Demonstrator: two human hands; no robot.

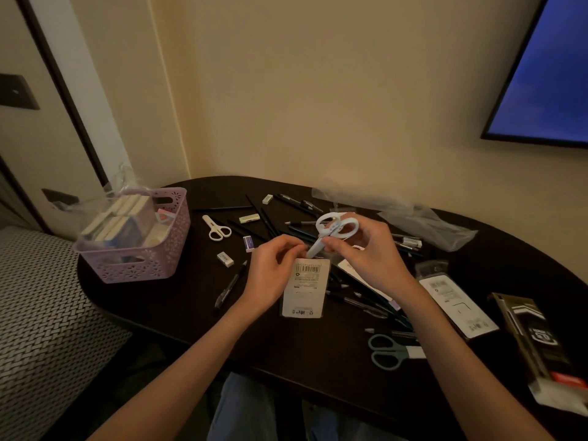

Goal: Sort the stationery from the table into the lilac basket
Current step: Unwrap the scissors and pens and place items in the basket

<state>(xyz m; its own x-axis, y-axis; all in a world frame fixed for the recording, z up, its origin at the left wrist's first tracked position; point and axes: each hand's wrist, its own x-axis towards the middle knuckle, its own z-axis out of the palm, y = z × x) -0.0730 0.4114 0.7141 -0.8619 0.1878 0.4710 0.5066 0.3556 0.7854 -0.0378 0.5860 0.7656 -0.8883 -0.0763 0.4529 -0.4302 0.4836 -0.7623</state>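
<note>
1. Nearest the camera, a green-handled pair of scissors [386, 350] lies on the dark oval table [178, 308], near its front edge on the right.
2. Beside it to the right lie a flat white barcoded packet [458, 308] and, at the far right, a dark printed box [537, 338].
3. The left hand [273, 272] has its fingers curled round the top edge of a white barcoded card package [305, 289], holding it upright above the table.
4. The right hand [369, 249] pinches a pair of small pale grey-white scissors [332, 232] just below the handle loops; the blade end points down and meets the top of the card package, where the left fingers are.
5. Left of the hands, a black pen [230, 286] and a small white eraser [225, 259] lie on the table.
6. Farther back, a white pair of scissors [216, 229], a pale green eraser [249, 219] and several loose black pencils [267, 219] are scattered over the middle of the table.
7. At the left end stands the lilac perforated plastic basket [159, 249], already holding pale blocks, with clear wrap rising above its rim.
8. A crumpled clear plastic bag [423, 222] lies at the back right, near the wall.
9. A wall-mounted screen [547, 81] glows blue at upper right.
</note>
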